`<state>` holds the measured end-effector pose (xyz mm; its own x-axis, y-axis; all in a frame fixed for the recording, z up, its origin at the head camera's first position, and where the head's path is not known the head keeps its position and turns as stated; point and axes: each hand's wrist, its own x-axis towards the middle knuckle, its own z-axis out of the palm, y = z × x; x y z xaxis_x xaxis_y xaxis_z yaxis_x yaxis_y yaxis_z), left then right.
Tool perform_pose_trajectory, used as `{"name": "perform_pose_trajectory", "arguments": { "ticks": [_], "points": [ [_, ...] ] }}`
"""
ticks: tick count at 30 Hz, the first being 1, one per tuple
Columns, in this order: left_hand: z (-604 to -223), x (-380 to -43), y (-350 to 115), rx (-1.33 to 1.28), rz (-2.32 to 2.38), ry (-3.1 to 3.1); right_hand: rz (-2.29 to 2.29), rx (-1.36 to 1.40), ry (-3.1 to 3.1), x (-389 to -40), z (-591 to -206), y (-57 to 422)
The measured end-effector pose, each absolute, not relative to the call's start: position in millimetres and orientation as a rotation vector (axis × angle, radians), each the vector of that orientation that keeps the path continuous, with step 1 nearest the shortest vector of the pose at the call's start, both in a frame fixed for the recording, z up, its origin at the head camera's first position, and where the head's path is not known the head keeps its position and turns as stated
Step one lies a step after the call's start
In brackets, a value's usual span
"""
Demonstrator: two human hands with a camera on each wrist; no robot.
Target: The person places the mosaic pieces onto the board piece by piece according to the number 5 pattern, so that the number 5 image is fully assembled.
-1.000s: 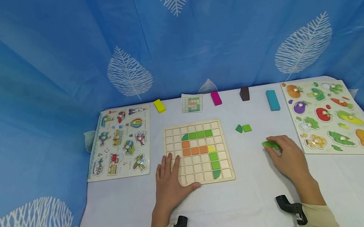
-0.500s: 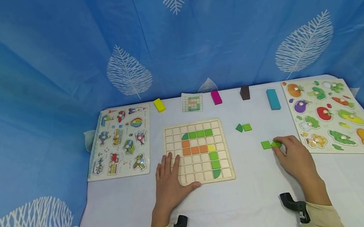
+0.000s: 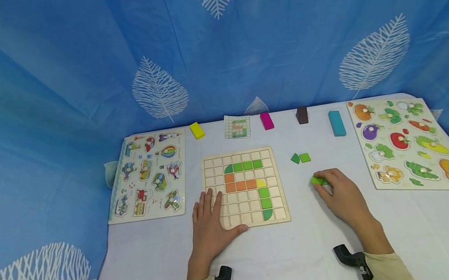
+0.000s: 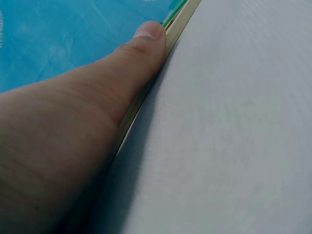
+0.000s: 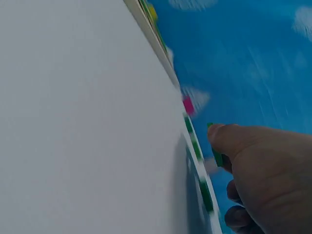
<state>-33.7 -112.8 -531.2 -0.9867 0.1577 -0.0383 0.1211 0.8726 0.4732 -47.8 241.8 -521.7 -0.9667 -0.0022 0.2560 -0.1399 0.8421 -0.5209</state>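
Observation:
My left hand (image 3: 209,227) rests, fingers spread, on the left side and near edge of the wooden grid board (image 3: 284,199). In the left wrist view the thumb (image 4: 139,51) lies along the board's edge. Green, orange and yellow tiles sit in the grid. Right of the board, my right hand (image 3: 348,198) pinches a green tile (image 3: 315,180) between thumb and fingertips. In the right wrist view the pinched green tile (image 5: 217,157) is off the table, and another green tile (image 5: 206,196) lies below. Behind the hand lie a green wedge (image 3: 295,159) and a green square (image 3: 305,157).
A pattern card (image 3: 237,127) lies behind the board. Yellow (image 3: 196,130), magenta (image 3: 266,121), dark brown (image 3: 302,115) and teal (image 3: 336,123) blocks stand along the back. A vehicle puzzle (image 3: 148,177) is at the left, a vegetable puzzle (image 3: 408,144) at the right.
My right hand moved right, leaving a green square visible on the table, then came back left with a green tile pinched, now covering that spot. The left hand stayed put.

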Motion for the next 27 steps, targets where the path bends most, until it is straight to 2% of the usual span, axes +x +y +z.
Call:
{"name": "perform_pose_trajectory", "arguments": {
  "ticks": [8,12,18,27],
  "points": [
    [-533.2,-34.1,-113.7,0.228,0.748,2.969,0.891,0.666,-2.663,-40.9,-526.0,167.6],
    [-533.3,-34.0,-113.6,0.235,0.750,2.973,0.876,0.854,-2.644,-36.3,-525.7,142.7],
    [-532.7,-33.3,-113.8,0.237,0.736,2.973,0.793,0.956,-2.642,-33.8,-524.8,128.6],
    [-531.8,-34.1,-114.3,0.233,0.738,2.971,0.745,0.967,-2.644,-35.3,-526.1,125.4]
  ]
}}
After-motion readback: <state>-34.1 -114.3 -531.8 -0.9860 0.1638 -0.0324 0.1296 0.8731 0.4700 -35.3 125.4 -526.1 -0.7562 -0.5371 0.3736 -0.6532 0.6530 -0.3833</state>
